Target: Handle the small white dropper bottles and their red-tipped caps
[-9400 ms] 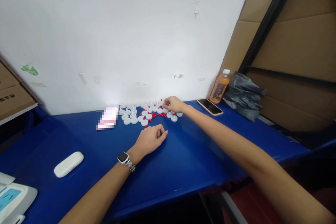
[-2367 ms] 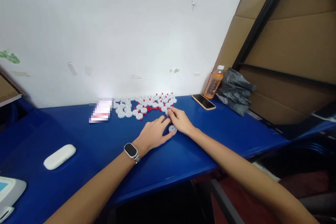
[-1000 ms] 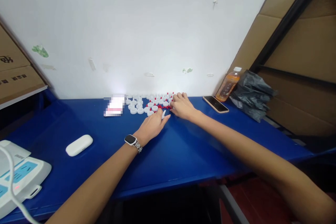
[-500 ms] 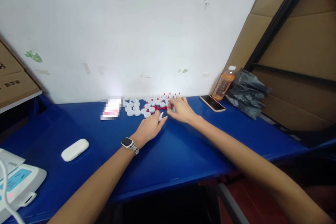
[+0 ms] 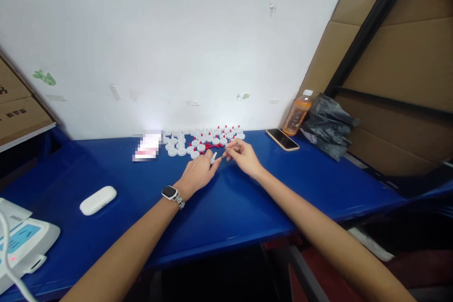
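- A small white cap [image 5: 213,157] sits pinched at the fingertips of the left hand [image 5: 198,172], tilted on edge rather than lying flat. It is round and plain white; finer detail is too small to make out.
- It hangs just in front of the cluster of white caps [image 5: 198,140], on the side away from the wall, and just above the blue table [image 5: 247,207].
- The cluster lies against the foot of the white wall [image 5: 177,47]. Some of its caps carry a red tip, and loose red pieces [image 5: 208,146] lie scattered along its near edge.
- The left hand is mostly curled, thumb and forefinger closed on the white cap. A watch [image 5: 169,192] is on that wrist.
- The right hand [image 5: 242,156] is just beside the left, fingertips almost meeting it. Its thumb and forefinger are drawn together in a pinch, the other fingers loosely bent. Whether something small is between them cannot be told.
- To the right of the cluster lie a phone [image 5: 282,139], then an orange bottle [image 5: 297,114] and a crumpled grey bag [image 5: 327,125].
- To the left of the cluster, well apart, lies a white oblong case [image 5: 98,200], and a white device [image 5: 21,243] sits at the table's far left edge.
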Demonstrator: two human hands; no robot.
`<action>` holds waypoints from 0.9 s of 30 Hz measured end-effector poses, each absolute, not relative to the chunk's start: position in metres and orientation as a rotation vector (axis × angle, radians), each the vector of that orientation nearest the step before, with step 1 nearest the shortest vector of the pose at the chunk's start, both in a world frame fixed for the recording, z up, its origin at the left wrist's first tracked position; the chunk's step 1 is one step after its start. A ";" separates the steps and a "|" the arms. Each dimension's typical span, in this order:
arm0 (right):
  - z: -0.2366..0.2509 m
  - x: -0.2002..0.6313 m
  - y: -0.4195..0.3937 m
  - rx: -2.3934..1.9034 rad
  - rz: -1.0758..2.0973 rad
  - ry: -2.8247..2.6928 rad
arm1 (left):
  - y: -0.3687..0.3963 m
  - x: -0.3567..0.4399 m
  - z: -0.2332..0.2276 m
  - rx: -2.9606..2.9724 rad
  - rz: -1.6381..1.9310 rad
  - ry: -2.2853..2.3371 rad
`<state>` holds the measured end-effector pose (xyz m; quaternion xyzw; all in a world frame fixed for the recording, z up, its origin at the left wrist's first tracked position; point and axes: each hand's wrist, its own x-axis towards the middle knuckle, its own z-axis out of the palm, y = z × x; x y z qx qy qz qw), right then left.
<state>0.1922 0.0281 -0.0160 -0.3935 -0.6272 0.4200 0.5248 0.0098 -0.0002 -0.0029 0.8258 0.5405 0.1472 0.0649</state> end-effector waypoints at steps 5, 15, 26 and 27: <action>-0.015 0.195 0.029 -0.916 1.151 -1.450 | 0.000 0.007 -0.003 2.517 0.440 1.588; -0.013 0.198 0.027 -0.915 1.152 -1.658 | 0.000 0.007 -0.005 2.746 0.396 1.387; -0.011 0.200 0.026 -0.887 1.219 -1.718 | -0.002 0.007 -0.003 2.698 0.395 1.403; -0.012 0.200 0.026 -0.885 1.224 -1.718 | -0.002 0.007 -0.004 2.705 0.393 1.399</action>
